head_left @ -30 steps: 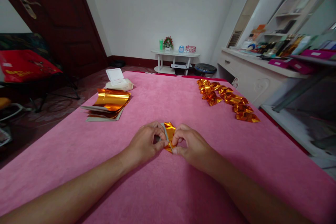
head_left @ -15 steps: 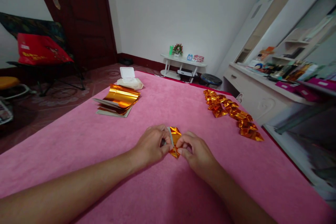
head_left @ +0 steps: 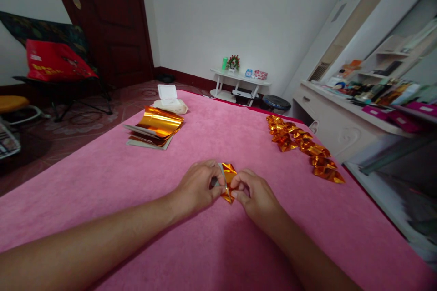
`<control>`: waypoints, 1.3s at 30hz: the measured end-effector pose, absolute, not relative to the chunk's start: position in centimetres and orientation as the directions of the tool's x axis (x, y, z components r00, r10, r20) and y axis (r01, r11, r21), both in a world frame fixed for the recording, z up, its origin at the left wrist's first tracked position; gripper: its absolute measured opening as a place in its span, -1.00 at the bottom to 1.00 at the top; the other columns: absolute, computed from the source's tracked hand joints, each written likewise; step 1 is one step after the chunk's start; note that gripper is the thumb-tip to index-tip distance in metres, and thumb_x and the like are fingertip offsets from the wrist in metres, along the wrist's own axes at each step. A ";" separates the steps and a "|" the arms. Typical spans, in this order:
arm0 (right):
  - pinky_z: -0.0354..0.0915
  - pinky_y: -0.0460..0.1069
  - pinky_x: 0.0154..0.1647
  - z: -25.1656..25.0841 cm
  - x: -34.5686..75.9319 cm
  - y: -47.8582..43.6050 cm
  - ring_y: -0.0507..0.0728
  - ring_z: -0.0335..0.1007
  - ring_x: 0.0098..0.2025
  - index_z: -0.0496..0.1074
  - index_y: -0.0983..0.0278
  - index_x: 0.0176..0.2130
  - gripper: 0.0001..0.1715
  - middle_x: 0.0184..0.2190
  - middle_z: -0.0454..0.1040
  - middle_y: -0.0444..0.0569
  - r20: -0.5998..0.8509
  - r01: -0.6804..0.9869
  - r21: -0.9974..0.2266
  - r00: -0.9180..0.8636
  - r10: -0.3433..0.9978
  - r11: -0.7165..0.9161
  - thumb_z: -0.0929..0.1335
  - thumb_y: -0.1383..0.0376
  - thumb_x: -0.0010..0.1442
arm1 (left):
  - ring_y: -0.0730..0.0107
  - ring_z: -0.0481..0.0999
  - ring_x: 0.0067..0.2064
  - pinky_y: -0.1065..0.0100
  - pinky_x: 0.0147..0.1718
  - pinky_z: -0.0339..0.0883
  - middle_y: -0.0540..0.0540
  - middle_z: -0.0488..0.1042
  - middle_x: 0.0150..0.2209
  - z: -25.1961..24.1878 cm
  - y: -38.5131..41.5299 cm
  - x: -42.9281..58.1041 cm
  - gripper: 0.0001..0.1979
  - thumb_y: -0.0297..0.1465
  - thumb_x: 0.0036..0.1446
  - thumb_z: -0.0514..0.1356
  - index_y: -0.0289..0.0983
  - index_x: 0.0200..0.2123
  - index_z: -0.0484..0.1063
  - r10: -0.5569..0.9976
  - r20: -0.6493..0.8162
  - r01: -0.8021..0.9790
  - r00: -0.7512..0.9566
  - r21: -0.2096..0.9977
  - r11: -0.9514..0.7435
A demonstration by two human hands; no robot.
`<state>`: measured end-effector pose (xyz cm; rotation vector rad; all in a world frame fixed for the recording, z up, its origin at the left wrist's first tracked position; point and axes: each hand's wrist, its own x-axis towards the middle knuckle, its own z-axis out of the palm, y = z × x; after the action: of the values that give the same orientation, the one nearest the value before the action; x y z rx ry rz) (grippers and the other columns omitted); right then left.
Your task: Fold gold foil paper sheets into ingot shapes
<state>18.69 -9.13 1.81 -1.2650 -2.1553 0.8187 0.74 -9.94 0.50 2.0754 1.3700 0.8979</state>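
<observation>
A small folded piece of gold foil paper (head_left: 229, 172), with a grey edge on its left side, is between my hands just over the pink cloth (head_left: 143, 241). My left hand (head_left: 202, 183) pinches its left edge between thumb and fingers. From the other side, my right hand (head_left: 254, 193) grips the right edge, thumb and forefinger closed on it. The fingertips partly cover the lower folds. Farther off on the left lies a stack of gold foil sheets (head_left: 160, 122), curled upward. Several folded gold foil pieces (head_left: 302, 141) lie in rows at the right.
Behind the foil stack sits an opened wipes packet (head_left: 172, 105) with its white lid up. A white cabinet (head_left: 344, 134) cluttered with items borders the right side. A round black stool (head_left: 276, 102) and a small white table (head_left: 241, 77) stand beyond the far edge.
The view has shifted slightly. Both hands keep their pinch on the folded foil paper, with barely any movement of the fingers.
</observation>
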 end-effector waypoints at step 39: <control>0.24 -0.05 -0.17 1.9 20.6 -9.5 0.04 0.33 -0.24 0.44 0.22 -0.25 -0.65 -0.31 0.41 -0.10 0.321 0.346 -0.640 -0.691 0.648 0.686 0.23 0.57 0.10 | 0.39 0.38 -0.19 0.41 -0.19 0.23 -0.01 0.43 -0.28 1.0 -8.6 -0.1 -0.86 -0.36 0.07 0.22 -0.07 -0.32 0.59 0.792 0.236 0.515 0.563 0.649 -0.560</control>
<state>20.64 -9.50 1.90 -0.7630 -2.3595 0.7458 -0.10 -8.58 0.96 2.2791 1.0462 0.7062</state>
